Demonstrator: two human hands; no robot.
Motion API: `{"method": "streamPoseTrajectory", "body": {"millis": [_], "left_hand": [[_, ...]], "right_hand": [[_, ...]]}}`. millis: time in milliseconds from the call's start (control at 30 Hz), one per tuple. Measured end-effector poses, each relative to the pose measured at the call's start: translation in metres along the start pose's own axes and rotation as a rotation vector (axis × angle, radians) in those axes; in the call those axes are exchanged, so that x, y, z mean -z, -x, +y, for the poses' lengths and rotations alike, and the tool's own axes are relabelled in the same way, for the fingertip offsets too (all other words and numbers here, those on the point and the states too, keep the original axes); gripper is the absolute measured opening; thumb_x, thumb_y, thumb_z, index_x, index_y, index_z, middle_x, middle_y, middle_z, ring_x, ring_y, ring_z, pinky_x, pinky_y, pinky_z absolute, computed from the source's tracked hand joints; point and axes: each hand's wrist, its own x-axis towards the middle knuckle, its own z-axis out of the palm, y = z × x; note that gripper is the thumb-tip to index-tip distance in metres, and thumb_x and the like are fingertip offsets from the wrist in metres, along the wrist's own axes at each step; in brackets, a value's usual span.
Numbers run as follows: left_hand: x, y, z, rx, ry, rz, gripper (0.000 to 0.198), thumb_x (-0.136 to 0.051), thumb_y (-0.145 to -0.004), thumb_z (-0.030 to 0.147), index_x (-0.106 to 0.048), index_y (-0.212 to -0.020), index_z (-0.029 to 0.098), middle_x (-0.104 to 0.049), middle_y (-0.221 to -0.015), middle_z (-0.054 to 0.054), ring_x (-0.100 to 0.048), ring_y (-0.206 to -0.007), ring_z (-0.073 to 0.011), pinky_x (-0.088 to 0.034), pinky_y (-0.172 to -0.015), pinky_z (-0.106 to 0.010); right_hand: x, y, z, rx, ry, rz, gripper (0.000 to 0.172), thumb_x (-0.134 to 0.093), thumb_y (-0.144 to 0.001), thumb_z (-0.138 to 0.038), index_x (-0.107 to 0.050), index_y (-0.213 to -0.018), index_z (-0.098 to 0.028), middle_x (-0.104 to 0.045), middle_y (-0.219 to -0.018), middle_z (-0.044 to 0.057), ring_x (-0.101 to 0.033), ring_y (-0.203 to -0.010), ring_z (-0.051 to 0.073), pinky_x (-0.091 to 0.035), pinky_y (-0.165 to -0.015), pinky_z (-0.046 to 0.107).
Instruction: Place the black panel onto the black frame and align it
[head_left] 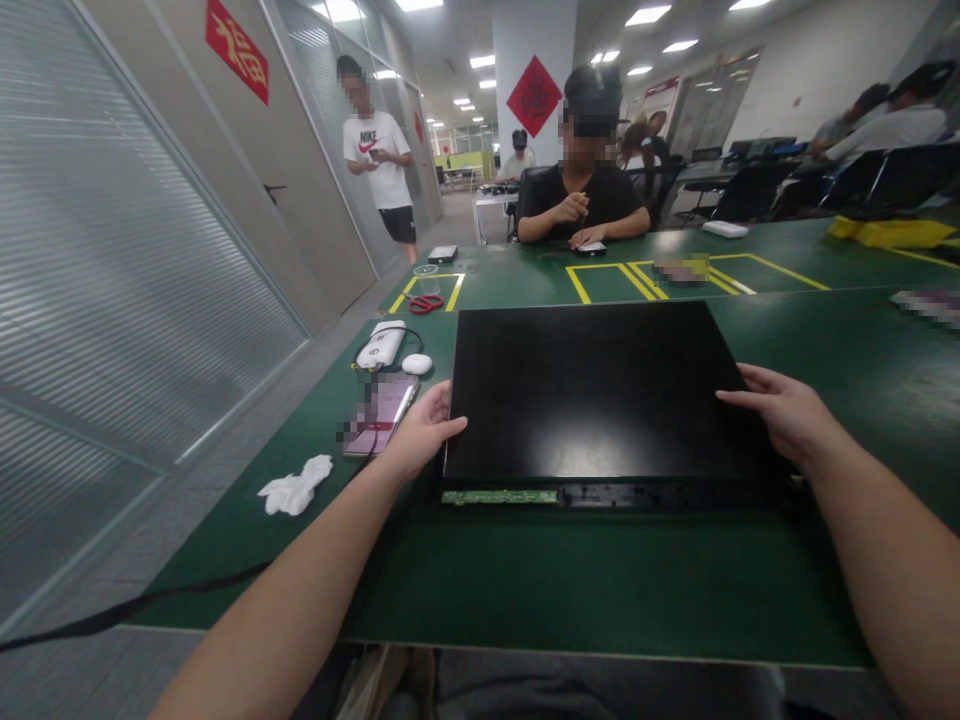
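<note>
A black LCD screen panel [592, 390] lies in front of me, its dark face up and reflecting light. My left hand [431, 430] grips its left edge, thumb on top and fingers beneath. On the opposite side my right hand [787, 405] pinches the right edge in the same way. Along the near edge runs a green circuit board strip [499, 497], beside a black strip [637, 495] that continues to the right. Whether the panel touches the table underneath is hidden.
On the green table [600, 590], to my left, are a crumpled white tissue [296, 487], a phone [382, 415], a white earbud case [417, 364], a white power bank [381, 345] and red-handled scissors [426, 304]. A black strap [187, 588] crosses the left edge. Across sits a person [585, 190].
</note>
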Motion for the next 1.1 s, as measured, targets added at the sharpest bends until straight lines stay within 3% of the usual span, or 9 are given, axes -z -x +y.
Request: {"method": "streamPoseTrajectory", "body": {"millis": [300,667,1100], "left_hand": [[-0.0007,0.0001,0.0021,0.047,-0.015,-0.018,0.055,-0.080,-0.059,0.007,-0.067,-0.112,0.018,-0.074,-0.110,-0.007,-0.067,-0.113,-0.0276,-0.047,-0.104,-0.041],[-0.0019,0.0003,0.0001,0.063,0.001,-0.017,0.050,-0.076,-0.057,0.002,-0.066,-0.103,0.019,-0.074,-0.107,-0.007,-0.065,-0.115,-0.0287,-0.045,-0.105,-0.043],[-0.0038,0.0004,0.0026,0.074,-0.036,0.003,0.051,-0.076,-0.056,0.003,-0.066,-0.104,0.018,-0.074,-0.109,-0.009,-0.064,-0.119,-0.0311,-0.044,-0.109,-0.046]], "right_hand": [[-0.0005,-0.0002,0.0012,-0.003,0.058,-0.006,0.049,-0.080,-0.054,-0.002,-0.073,-0.097,-0.023,-0.075,-0.105,0.005,-0.070,-0.095,0.019,-0.058,-0.081,0.027],[-0.0035,0.0050,-0.0014,-0.024,0.026,-0.023,0.047,-0.080,-0.052,-0.001,-0.074,-0.092,-0.024,-0.076,-0.103,0.003,-0.070,-0.087,0.016,-0.057,-0.067,0.020],[-0.0039,0.0070,-0.0037,-0.035,0.058,-0.048,0.044,-0.078,-0.055,-0.002,-0.074,-0.092,-0.025,-0.076,-0.101,0.004,-0.071,-0.085,0.019,-0.058,-0.065,0.023]]}}
